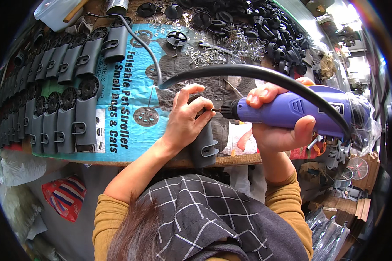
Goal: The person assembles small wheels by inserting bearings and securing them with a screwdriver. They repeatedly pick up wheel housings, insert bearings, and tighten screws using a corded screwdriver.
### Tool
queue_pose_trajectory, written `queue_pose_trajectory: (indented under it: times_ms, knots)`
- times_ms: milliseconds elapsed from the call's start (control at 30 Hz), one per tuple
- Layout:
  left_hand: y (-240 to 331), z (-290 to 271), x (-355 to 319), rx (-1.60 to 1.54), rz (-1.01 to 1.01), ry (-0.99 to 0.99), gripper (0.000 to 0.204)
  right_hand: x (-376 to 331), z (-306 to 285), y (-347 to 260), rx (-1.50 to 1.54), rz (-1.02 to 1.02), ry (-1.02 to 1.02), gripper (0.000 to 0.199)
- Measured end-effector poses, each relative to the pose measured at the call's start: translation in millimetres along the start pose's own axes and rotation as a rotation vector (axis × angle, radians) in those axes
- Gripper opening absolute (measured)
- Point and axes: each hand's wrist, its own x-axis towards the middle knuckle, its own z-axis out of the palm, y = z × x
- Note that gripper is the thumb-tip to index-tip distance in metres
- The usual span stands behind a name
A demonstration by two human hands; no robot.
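Observation:
My right hand (pixel 276 117) grips a purple electric screwdriver (pixel 292 108) that lies level, its black collar and thin bit pointing left. At the bit's tip the thumb and forefinger of my left hand (pixel 185 115) are pinched together. What they hold there is too small to make out. Beneath that hand is a dark grey plastic housing (pixel 204 145) with a raised loop near its lower end. My left hand hides the upper part of this housing. A thick black cord (pixel 248 71) arches from the screwdriver's rear over both hands toward the left.
Rows of similar grey housings (pixel 87 122) with round black tops stand at the left. Farther back lie a wrench (pixel 215 48), scattered small washers, a heap of shiny screws (pixel 248 50) and piled black parts (pixel 276 37). A printed blue sheet (pixel 135 93) covers part of the table.

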Motion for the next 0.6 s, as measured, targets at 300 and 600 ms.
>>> queue_pose_trajectory:
  times_ms: [300, 600]
  knots:
    - [-4, 0, 0, -0.070, -0.090, -0.006, 0.021, -12, 22, -14, -0.177, 0.129, -0.109, 0.079]
    - [-3, 1, 1, -0.078, -0.108, 0.021, 0.021, -14, 25, -5, -0.195, 0.092, -0.149, 0.080]
